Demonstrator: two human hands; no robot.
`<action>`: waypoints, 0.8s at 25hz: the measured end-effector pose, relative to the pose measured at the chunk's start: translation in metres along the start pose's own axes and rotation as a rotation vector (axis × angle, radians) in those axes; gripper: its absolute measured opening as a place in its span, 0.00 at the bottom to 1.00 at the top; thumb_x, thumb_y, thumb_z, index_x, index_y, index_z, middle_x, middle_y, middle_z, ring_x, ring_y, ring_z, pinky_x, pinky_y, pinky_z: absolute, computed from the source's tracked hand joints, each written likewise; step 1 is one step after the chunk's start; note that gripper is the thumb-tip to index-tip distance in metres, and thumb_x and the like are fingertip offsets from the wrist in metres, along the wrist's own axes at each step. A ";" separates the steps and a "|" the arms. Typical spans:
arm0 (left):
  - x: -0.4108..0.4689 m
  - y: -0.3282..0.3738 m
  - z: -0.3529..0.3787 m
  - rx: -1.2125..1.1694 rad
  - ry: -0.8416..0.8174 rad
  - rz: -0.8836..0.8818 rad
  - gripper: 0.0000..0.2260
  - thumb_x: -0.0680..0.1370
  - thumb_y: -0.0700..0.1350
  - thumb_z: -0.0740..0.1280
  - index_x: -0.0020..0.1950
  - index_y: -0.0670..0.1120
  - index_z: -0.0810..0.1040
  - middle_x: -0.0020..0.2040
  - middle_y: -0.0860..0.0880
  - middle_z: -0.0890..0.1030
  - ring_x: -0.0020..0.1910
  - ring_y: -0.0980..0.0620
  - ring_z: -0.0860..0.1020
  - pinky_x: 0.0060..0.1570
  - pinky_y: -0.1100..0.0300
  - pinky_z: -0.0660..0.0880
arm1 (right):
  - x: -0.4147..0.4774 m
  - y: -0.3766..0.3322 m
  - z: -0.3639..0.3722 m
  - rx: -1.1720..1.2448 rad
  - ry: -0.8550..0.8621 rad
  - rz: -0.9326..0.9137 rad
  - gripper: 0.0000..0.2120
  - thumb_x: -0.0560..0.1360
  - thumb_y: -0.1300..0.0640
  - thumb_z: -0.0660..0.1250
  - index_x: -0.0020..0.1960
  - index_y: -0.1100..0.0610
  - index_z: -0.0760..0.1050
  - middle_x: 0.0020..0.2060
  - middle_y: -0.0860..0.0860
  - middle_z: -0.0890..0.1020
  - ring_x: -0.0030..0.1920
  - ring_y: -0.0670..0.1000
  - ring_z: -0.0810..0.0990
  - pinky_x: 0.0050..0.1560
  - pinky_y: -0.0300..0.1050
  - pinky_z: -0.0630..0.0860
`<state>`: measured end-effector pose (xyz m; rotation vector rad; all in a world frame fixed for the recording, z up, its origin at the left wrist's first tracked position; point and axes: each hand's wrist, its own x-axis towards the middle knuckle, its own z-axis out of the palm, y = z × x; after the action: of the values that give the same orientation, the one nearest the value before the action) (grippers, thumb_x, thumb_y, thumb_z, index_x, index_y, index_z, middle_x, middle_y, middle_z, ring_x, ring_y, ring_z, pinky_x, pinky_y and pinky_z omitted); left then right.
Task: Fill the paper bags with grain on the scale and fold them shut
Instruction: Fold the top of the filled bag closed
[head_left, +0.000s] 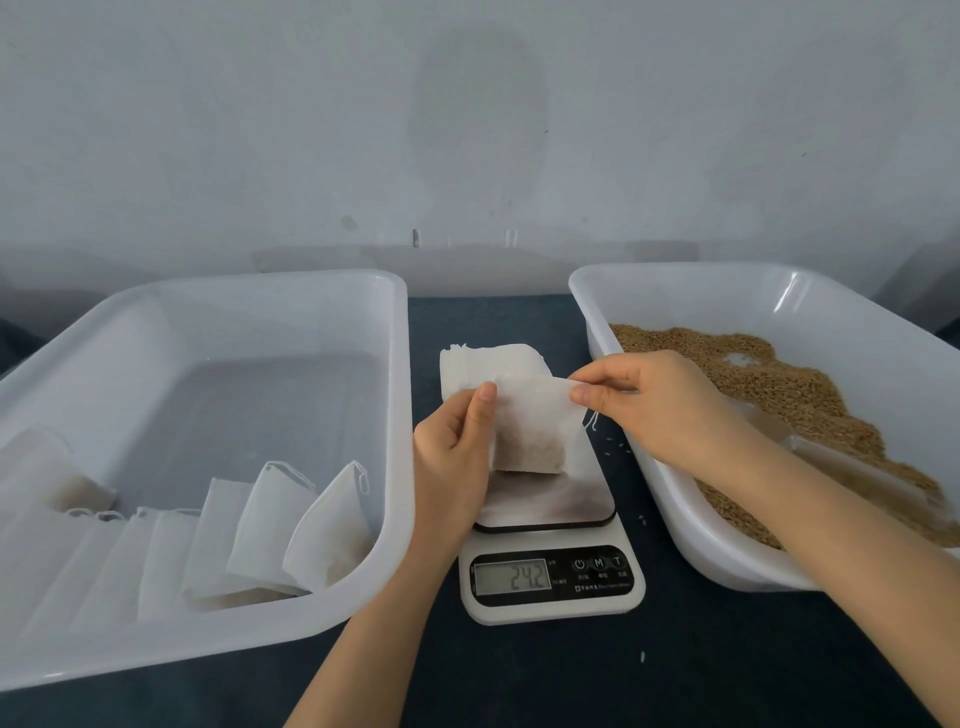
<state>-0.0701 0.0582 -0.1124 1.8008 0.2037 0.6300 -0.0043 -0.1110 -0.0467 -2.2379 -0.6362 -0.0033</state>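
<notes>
A white paper bag (535, 431) with grain in its lower part stands on the scale (550, 519), whose display reads 24.2. My left hand (457, 457) grips the bag's left side, thumb on its front. My right hand (654, 400) pinches the bag's top right corner, where a drawstring hangs down. Behind the scale lies a stack of empty white bags (488, 364). Brown grain (779, 395) fills the white tub on the right (675, 499).
A large white tub (208, 639) on the left holds several filled bags (291, 535) leaning in a row along its near side. A clear scoop (852, 462) lies on the grain. A few loose grains dot the dark tabletop (701, 665). A grey wall stands behind.
</notes>
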 end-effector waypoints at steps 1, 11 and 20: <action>0.000 0.000 0.000 -0.003 0.001 -0.001 0.26 0.76 0.64 0.55 0.40 0.42 0.77 0.39 0.38 0.78 0.40 0.43 0.77 0.41 0.43 0.77 | 0.000 0.000 0.000 -0.003 -0.001 0.000 0.05 0.74 0.51 0.68 0.44 0.41 0.80 0.39 0.39 0.83 0.42 0.41 0.82 0.44 0.35 0.76; 0.000 0.000 -0.001 -0.026 -0.010 -0.010 0.27 0.75 0.65 0.55 0.41 0.43 0.78 0.40 0.39 0.79 0.41 0.42 0.79 0.42 0.42 0.77 | -0.001 -0.001 0.000 -0.019 -0.005 0.008 0.04 0.74 0.51 0.68 0.47 0.44 0.81 0.40 0.41 0.84 0.43 0.42 0.82 0.44 0.34 0.75; 0.001 0.001 0.001 -0.111 -0.047 -0.043 0.09 0.78 0.55 0.63 0.44 0.54 0.81 0.40 0.54 0.83 0.41 0.58 0.80 0.40 0.66 0.77 | 0.001 0.000 0.001 -0.020 0.002 0.018 0.03 0.73 0.50 0.70 0.46 0.45 0.82 0.39 0.38 0.83 0.42 0.33 0.79 0.37 0.24 0.71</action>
<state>-0.0692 0.0578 -0.1111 1.6980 0.1718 0.5580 -0.0038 -0.1102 -0.0468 -2.2620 -0.6176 -0.0034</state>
